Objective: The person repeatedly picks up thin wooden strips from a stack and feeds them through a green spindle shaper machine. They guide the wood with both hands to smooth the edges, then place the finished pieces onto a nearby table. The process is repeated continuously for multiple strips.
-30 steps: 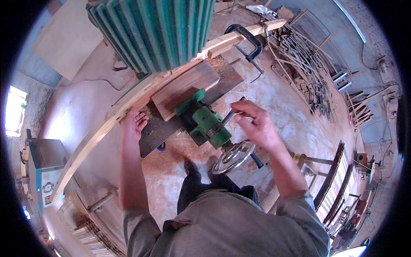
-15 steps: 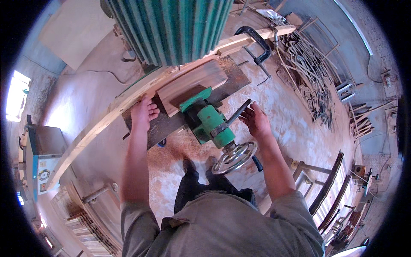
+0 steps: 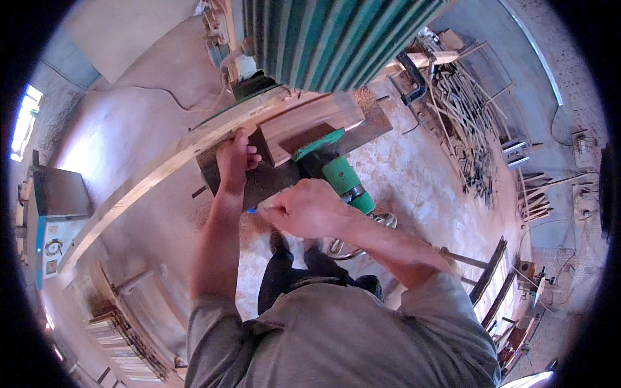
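Note:
My left hand (image 3: 235, 160) is beside the near face of a long curved wooden beam (image 3: 191, 145), its fingers loosely curled with nothing visible in them. A reddish-brown wood block (image 3: 314, 124) lies against the beam on a dark metal table (image 3: 369, 134), pressed by the green jaw (image 3: 318, 143) of a screw clamp. Below the jaw, my right hand (image 3: 312, 208) is closed, knuckles up, and hides part of the clamp's green body (image 3: 348, 184). What its fingers hold, if anything, is hidden. A shiny handwheel (image 3: 343, 251) shows partly under my right forearm.
A large green ribbed motor housing (image 3: 330, 42) overhangs the work. At the beam's far right end is a black C-clamp (image 3: 414, 79). Wood scraps (image 3: 462, 116) are heaped on the floor beyond. A grey-blue control cabinet (image 3: 61, 197) stands at the left.
My right hand has left the clamp's black lever, swung left across the green body and closed. My left hand stays by the beam, its fingers more curled. The view has shifted.

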A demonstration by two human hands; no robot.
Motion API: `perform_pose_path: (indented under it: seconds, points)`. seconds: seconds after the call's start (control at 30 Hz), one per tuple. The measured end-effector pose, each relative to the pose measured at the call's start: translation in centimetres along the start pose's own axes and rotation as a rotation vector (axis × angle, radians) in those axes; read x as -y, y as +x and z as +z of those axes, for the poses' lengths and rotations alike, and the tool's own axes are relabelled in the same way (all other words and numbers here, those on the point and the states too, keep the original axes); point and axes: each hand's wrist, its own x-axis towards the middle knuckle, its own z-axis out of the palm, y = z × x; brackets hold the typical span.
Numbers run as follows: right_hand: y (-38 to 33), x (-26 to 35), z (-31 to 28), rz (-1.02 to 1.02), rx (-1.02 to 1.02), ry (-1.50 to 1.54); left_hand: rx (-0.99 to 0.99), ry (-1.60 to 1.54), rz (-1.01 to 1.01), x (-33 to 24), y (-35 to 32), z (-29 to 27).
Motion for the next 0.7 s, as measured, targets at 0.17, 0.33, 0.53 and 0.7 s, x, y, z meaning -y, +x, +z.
perform_pose_path:
  seconds: [0.17, 0.33, 0.53, 0.7]
  points:
    - [0.4, 0.2, -0.1, 0.035, 0.116, 0.083, -0.021, 0.064, -0.045, 0.8, 0.1, -0.3]
    - [0.8, 0.8, 0.5, 0.131, 0.072, -0.017, -0.007, 0.060, -0.048, 0.5, 0.3, -0.2]
    - [-3.5, -3.0, 0.1, -0.077, -0.425, 0.603, 0.142, -0.001, 0.100, 0.7, 0.3, 0.3]
    - [-11.3, -11.9, -19.9, 0.066, -1.071, 0.401, -0.060, -0.089, 0.016, 1.1, 0.9, -1.1]
